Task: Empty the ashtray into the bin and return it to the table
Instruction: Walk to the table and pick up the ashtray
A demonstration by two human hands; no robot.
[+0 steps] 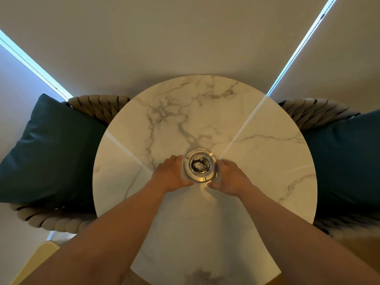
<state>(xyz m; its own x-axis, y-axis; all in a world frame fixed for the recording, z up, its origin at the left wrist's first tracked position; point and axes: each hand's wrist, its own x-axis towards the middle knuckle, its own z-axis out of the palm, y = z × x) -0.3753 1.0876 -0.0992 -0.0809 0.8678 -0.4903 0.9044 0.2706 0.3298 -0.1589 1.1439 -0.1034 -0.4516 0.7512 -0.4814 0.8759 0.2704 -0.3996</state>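
A round glass ashtray [199, 165] with dark ash in its bowl sits near the middle of the round white marble table [205, 112]. My left hand [171, 174] curls around the ashtray's left side, fingers and thumb touching the rim. My right hand [228, 177] cups the right side the same way. The ashtray appears to rest on the tabletop. No bin is in view.
Two woven rope chairs with dark teal cushions flank the table, one at the left [51, 149] and one at the right [345, 157]. Closed blinds [185, 38] with bright gaps stand behind the table. A pale yellow object [39, 258] lies at the lower left.
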